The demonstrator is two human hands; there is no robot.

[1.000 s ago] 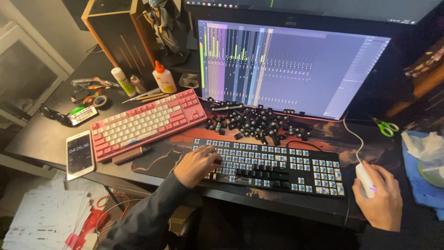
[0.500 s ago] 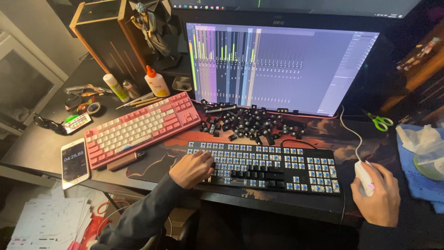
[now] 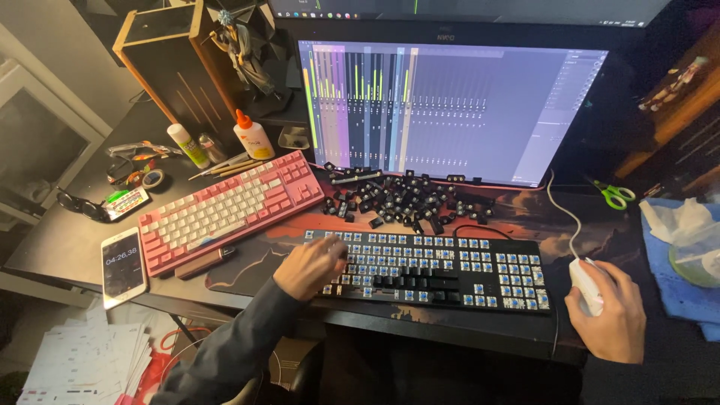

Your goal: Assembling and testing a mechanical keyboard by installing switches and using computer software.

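A black keyboard (image 3: 442, 270) lies in front of me, most of its keycaps off and blue switches showing. My left hand (image 3: 309, 266) rests on its left end, fingers curled over the keys there; whether it pinches a keycap is blurred. My right hand (image 3: 611, 315) grips a white mouse (image 3: 583, 281) to the right of the keyboard. A heap of loose black keycaps (image 3: 405, 199) lies between the keyboard and the monitor (image 3: 450, 112).
A pink keyboard (image 3: 225, 210) sits angled to the left, with a phone (image 3: 121, 264) at the desk's left edge. Glue bottles (image 3: 253, 136), a tape roll (image 3: 153, 178), a wooden speaker (image 3: 169, 64) and a figurine (image 3: 244, 52) stand behind. Green scissors (image 3: 616, 195) and a blue cloth (image 3: 679, 277) lie right.
My left hand has slid a little along the left end of the black keyboard. My right hand stays on the mouse. The view has shifted slightly.
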